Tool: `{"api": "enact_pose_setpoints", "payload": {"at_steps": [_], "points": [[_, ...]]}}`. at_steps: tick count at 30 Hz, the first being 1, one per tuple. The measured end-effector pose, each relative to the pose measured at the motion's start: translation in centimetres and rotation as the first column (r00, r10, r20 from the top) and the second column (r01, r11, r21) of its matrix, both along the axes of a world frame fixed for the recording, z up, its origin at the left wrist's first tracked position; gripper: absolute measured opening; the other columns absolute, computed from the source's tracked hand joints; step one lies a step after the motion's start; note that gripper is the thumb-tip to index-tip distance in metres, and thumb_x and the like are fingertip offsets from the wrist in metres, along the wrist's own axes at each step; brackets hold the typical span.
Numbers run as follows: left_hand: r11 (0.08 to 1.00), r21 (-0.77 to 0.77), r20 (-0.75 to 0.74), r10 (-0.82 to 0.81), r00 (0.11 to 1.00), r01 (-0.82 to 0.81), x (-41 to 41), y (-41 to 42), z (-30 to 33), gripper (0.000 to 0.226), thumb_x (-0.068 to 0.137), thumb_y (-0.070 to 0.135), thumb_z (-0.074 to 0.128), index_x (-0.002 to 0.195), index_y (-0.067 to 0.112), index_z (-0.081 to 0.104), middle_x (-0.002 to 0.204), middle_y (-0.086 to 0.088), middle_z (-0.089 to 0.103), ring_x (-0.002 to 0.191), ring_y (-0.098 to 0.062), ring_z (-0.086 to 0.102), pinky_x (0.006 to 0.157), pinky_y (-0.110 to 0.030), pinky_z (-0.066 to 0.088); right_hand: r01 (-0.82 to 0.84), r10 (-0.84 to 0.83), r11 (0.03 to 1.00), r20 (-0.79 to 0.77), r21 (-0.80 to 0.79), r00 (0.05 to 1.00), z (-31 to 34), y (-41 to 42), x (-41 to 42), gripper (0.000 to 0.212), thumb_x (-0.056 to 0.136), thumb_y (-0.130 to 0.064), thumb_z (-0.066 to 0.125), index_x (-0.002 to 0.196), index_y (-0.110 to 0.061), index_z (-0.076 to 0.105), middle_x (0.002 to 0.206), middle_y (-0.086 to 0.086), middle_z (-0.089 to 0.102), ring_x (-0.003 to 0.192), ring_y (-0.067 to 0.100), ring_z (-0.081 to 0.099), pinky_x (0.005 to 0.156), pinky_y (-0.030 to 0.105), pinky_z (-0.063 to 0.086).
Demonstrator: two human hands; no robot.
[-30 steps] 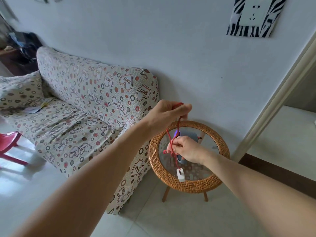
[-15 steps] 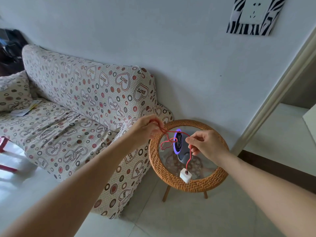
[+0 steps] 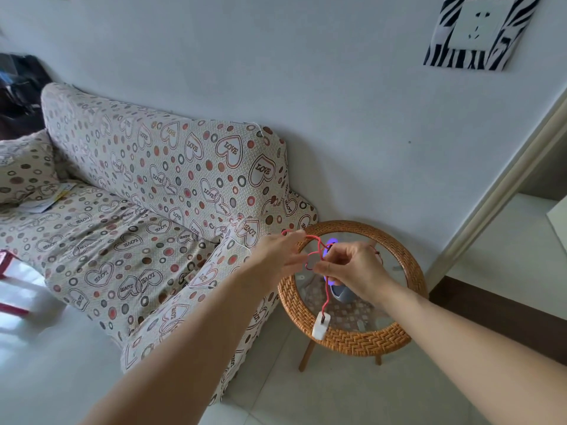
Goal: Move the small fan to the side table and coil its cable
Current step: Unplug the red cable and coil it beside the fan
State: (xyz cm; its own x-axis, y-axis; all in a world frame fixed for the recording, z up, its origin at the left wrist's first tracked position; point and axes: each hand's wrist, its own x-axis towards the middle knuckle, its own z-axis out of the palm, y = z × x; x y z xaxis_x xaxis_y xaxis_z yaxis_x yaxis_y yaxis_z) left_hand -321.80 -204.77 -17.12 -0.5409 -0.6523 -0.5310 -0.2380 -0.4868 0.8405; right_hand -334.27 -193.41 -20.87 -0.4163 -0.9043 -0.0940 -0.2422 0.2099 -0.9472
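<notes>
A sofa (image 3: 147, 216) in a cover printed with hearts and circles stands along the wall, its arm just beside a small round table (image 3: 359, 340) with a woven rim and a glass top. On the glass stands the small fan (image 3: 340, 294), mostly hidden behind the right hand (image 3: 352, 271); a purple glow shows at its edge. Both hands hold the red cable (image 3: 319, 256) above the table. The left hand (image 3: 280, 256) pinches one loop of it between thumb and fingers, and the right hand's curled fingers pinch the loops close by. From there the cable hangs down to a white plug (image 3: 321, 326), which sits over the table's near rim.
</notes>
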Motion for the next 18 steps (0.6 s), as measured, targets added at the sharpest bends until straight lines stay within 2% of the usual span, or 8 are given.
{"api": "enact_pose_setpoints", "payload": {"at_steps": [1,3,7,10,13,15,17,18], "points": [[0.997,0.03,-0.017,-0.064,0.998,0.064,0.0,0.1,0.2,0.032,0.094,0.018,0.062,0.118,-0.003,0.059,0.103,-0.018,0.065,0.094,-0.028,0.069,0.086,-0.038,0.058,-0.028,0.028,1.0,-0.04,0.01,0.999,-0.1,-0.3,0.6,0.026,0.076,-0.022,0.08,0.072,-0.001,0.065,0.06,0.002,0.059,0.054,0.01,0.051,0.053,0.018,0.045],[0.992,0.063,-0.079,-0.101,0.992,0.106,-0.1,0.0,0.4,0.027,0.093,0.017,0.063,0.107,-0.006,0.064,0.101,-0.02,0.069,0.086,-0.027,0.07,0.077,-0.034,0.061,-0.069,0.072,0.997,-0.106,0.031,0.992,-0.6,-0.7,1.5,0.029,0.075,-0.023,0.081,0.068,-0.001,0.062,0.058,-0.003,0.053,0.05,0.006,0.046,0.054,0.017,0.041],[0.998,0.037,-0.146,-0.049,0.988,0.055,0.0,-0.7,0.3,0.014,0.092,0.011,0.064,0.095,-0.002,0.066,0.074,-0.009,0.059,0.061,-0.016,0.058,0.06,-0.026,0.058,-0.073,0.078,0.997,-0.158,0.036,0.984,-1.7,-1.3,2.4,0.028,0.073,-0.026,0.08,0.062,-0.012,0.059,0.057,-0.006,0.053,0.053,0.005,0.046,0.062,0.024,0.044],[0.981,-0.188,-0.067,-0.061,0.996,0.047,0.4,-1.3,0.1,0.014,0.096,0.014,0.058,0.089,0.004,0.067,0.06,0.002,0.05,0.054,-0.011,0.042,0.053,-0.023,0.044,-0.085,0.086,0.996,-0.079,0.009,0.993,-1.0,-1.4,3.0,0.025,0.076,-0.032,0.078,0.071,-0.011,0.065,0.058,-0.004,0.058,0.053,0.006,0.05,0.059,0.021,0.045],[0.907,-0.402,0.04,-0.118,0.992,0.124,1.1,-2.0,-0.1,0.02,0.098,0.018,0.055,0.087,0.018,0.072,0.065,0.006,0.058,0.061,-0.014,0.044,0.065,-0.029,0.041,0.091,-0.109,0.991,-0.19,-0.101,0.976,0.0,-2.1,1.5,0.028,0.089,-0.04,0.062,0.078,-0.014,0.062,0.06,0.0,0.057,0.053,0.012,0.051,0.054,0.033,0.045],[0.85,-0.489,0.08,-0.183,0.98,0.198,1.5,-2.5,-0.2,0.023,0.098,0.02,0.054,0.084,0.026,0.072,0.073,-0.002,0.056,0.069,-0.023,0.043,0.07,-0.036,0.037,0.237,-0.276,0.955,-0.24,-0.179,0.931,0.7,-3.4,-0.2,0.023,0.098,-0.034,0.049,0.091,-0.017,0.063,0.078,-0.002,0.062,0.068,0.012,0.057,0.065,0.035,0.051],[0.802,-0.546,0.105,-0.221,0.97,0.242,1.5,-2.8,-0.1,0.027,0.099,0.019,0.052,0.082,0.029,0.071,0.076,-0.01,0.054,0.073,-0.025,0.042,0.069,-0.038,0.035,0.18,-0.208,0.975,-0.25,-0.131,0.946,1.8,-5.1,-1.5,0.028,0.101,-0.03,0.042,0.114,-0.017,0.063,0.105,-0.002,0.061,0.08,0.009,0.058,0.078,0.028,0.051],[0.774,-0.578,0.122,-0.229,0.966,0.257,1.5,-2.9,0.0,0.027,0.099,0.019,0.051,0.083,0.029,0.071,0.077,-0.012,0.055,0.072,-0.025,0.042,0.065,-0.037,0.035,0.101,-0.117,0.992,-0.242,-0.077,0.963,2.4,-6.0,-1.8,0.031,0.102,-0.028,0.041,0.123,-0.017,0.061,0.111,-0.002,0.06,0.079,0.007,0.056,0.077,0.023,0.047]]}}
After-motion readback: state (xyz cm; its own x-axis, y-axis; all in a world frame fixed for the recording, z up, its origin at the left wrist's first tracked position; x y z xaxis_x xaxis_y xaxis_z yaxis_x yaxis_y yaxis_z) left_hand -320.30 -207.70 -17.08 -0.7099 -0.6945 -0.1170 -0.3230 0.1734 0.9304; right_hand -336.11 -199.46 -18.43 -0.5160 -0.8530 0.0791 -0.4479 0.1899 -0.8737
